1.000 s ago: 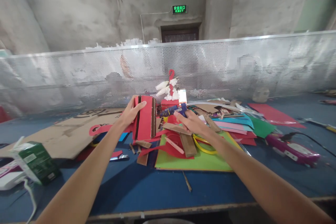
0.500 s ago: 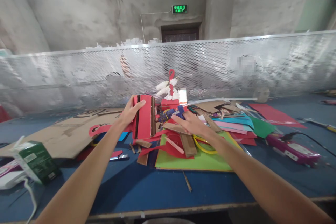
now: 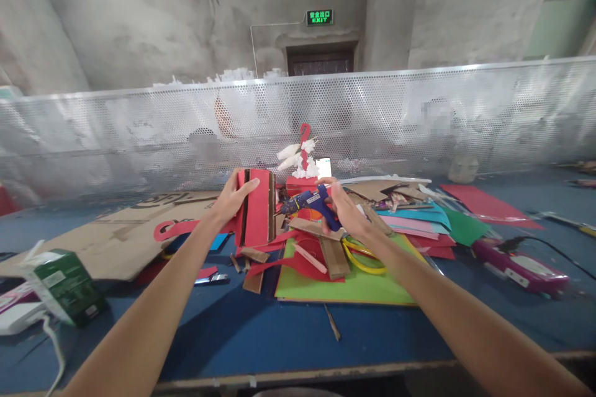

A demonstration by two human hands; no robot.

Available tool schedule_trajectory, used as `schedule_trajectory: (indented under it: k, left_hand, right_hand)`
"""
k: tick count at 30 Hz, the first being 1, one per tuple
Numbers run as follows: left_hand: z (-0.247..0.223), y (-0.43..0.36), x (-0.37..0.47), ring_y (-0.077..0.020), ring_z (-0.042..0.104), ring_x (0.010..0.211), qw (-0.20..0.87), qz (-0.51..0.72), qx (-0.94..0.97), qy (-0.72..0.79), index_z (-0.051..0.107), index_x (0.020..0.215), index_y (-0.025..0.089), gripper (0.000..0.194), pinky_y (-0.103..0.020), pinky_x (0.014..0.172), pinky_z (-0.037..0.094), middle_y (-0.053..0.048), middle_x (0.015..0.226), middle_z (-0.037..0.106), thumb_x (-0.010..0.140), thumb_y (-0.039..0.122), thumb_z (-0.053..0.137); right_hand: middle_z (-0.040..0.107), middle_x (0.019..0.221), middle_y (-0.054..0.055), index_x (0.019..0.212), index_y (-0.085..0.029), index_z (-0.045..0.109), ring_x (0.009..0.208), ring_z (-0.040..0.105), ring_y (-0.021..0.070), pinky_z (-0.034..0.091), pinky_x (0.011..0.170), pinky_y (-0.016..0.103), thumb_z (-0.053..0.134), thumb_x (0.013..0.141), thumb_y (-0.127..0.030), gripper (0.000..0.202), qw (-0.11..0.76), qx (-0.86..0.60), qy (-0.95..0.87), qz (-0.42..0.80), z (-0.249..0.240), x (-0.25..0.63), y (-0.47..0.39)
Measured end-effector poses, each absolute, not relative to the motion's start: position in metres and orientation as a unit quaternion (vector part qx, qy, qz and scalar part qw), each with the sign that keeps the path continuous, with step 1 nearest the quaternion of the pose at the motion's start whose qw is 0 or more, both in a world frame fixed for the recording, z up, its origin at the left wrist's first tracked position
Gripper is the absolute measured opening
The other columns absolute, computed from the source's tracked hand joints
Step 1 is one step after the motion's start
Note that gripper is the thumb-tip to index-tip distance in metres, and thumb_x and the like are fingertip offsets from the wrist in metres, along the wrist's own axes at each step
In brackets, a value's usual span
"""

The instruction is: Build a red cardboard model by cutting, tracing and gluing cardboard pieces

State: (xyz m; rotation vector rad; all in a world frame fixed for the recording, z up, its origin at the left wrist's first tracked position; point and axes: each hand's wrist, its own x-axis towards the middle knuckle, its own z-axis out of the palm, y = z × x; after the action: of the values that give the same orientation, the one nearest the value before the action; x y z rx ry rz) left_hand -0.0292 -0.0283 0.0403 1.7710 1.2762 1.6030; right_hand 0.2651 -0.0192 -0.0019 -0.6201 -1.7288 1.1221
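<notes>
My left hand is closed around a red cardboard box, its thumb lying across the red face. Brown, unpainted cardboard edges show along the box's right side. In my right hand is a blue glue gun, with its nozzle pointing left, close to that brown edge. Whether the nozzle touches the cardboard I cannot tell. A red hook-shaped strip reaches out to the left behind my left wrist. Below the glue gun lie brown cardboard strips and red paper scraps on a lime-green sheet.
Behind the hands stands a red hook with white flowers, beside a phone. A flat cardboard sheet and a green box lie left. Coloured sheets and a purple device are right. A perforated metal screen runs behind.
My right hand has shifted its grip and turned the glue gun, so more of its handle shows and the nozzle points more directly at the box. The left hand has barely moved.
</notes>
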Motion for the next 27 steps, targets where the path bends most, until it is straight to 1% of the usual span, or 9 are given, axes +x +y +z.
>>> schedule_trajectory:
  k: [2,4,7,12,16,20,22,24,27]
  left_hand:
    - [0.04,-0.029,-0.03,-0.0211,0.066,0.086,0.215,0.575,0.641,0.46,0.056,0.106,0.024,0.044,-0.034,0.076,0.055,-0.001,0.1,0.064,0.082,0.056,0.073]
    - [0.04,-0.03,-0.03,-0.0208,0.065,0.087,0.214,0.572,0.643,0.463,0.057,0.106,0.024,0.044,-0.033,0.077,0.054,-0.001,0.1,0.064,0.082,0.056,0.073]
    - [0.041,-0.03,-0.029,-0.0203,0.064,0.087,0.212,0.57,0.642,0.467,0.056,0.105,0.024,0.044,-0.033,0.077,0.054,0.0,0.099,0.063,0.082,0.057,0.073]
    - [0.041,-0.03,-0.029,-0.021,0.064,0.086,0.211,0.569,0.645,0.465,0.055,0.104,0.024,0.044,-0.034,0.078,0.054,0.0,0.098,0.063,0.081,0.057,0.073]
    - [0.041,-0.03,-0.028,-0.0221,0.065,0.089,0.197,0.57,0.648,0.465,0.056,0.105,0.024,0.044,-0.037,0.081,0.055,-0.001,0.1,0.063,0.081,0.058,0.072]
    - [0.04,-0.03,-0.028,-0.0226,0.065,0.09,0.2,0.566,0.645,0.472,0.056,0.107,0.025,0.045,-0.037,0.08,0.055,-0.002,0.102,0.063,0.081,0.059,0.071]
    - [0.04,-0.03,-0.028,-0.0226,0.064,0.09,0.198,0.565,0.647,0.472,0.055,0.106,0.025,0.045,-0.036,0.081,0.055,-0.001,0.102,0.063,0.082,0.058,0.071]
    - [0.04,-0.03,-0.029,-0.0226,0.064,0.091,0.192,0.563,0.651,0.471,0.056,0.105,0.025,0.043,-0.036,0.082,0.055,-0.001,0.102,0.063,0.082,0.058,0.071]
    - [0.039,-0.028,-0.03,-0.022,0.064,0.091,0.183,0.56,0.655,0.473,0.056,0.104,0.025,0.04,-0.036,0.084,0.053,-0.001,0.101,0.063,0.084,0.057,0.07]
  right_hand:
    - [0.06,0.07,-0.003,0.133,-0.03,0.044,0.043,0.06,0.0146,0.04,0.038,0.023,0.02,0.1,-0.076,0.062,0.495,-0.244,-0.696,0.459,0.0,0.264,-0.022]
    - [0.056,0.065,-0.004,0.134,-0.029,0.047,0.042,0.057,0.0144,0.039,0.038,0.023,0.021,0.101,-0.073,0.061,0.507,-0.252,-0.697,0.44,0.004,0.265,-0.026]
    - [0.052,0.062,-0.004,0.132,-0.025,0.053,0.042,0.051,0.0136,0.042,0.043,0.026,0.024,0.103,-0.071,0.062,0.518,-0.279,-0.709,0.389,0.013,0.267,-0.035]
    - [0.049,0.059,-0.003,0.126,-0.021,0.06,0.046,0.051,0.0155,0.044,0.048,0.028,0.023,0.101,-0.073,0.069,0.516,-0.329,-0.723,0.32,0.024,0.27,-0.045]
    - [0.048,0.06,-0.002,0.126,-0.02,0.058,0.045,0.05,0.0167,0.041,0.047,0.03,0.021,0.101,-0.073,0.069,0.517,-0.326,-0.727,0.314,0.022,0.27,-0.042]
    - [0.052,0.063,-0.002,0.13,-0.022,0.055,0.043,0.053,0.0164,0.044,0.052,0.032,0.024,0.103,-0.068,0.062,0.521,-0.327,-0.739,0.276,0.017,0.271,-0.038]
    - [0.053,0.06,-0.001,0.121,-0.02,0.06,0.047,0.055,0.0179,0.046,0.058,0.033,0.025,0.104,-0.066,0.061,0.513,-0.334,-0.756,0.231,0.016,0.273,-0.037]
    - [0.052,0.057,0.001,0.106,-0.019,0.065,0.053,0.055,0.0197,0.046,0.063,0.033,0.025,0.104,-0.064,0.061,0.5,-0.336,-0.776,0.186,0.017,0.275,-0.037]
    - [0.058,0.069,0.004,0.093,-0.018,0.064,0.061,0.053,0.0191,0.044,0.067,0.032,0.026,0.105,-0.058,0.057,0.495,-0.333,-0.789,0.147,0.019,0.277,-0.037]
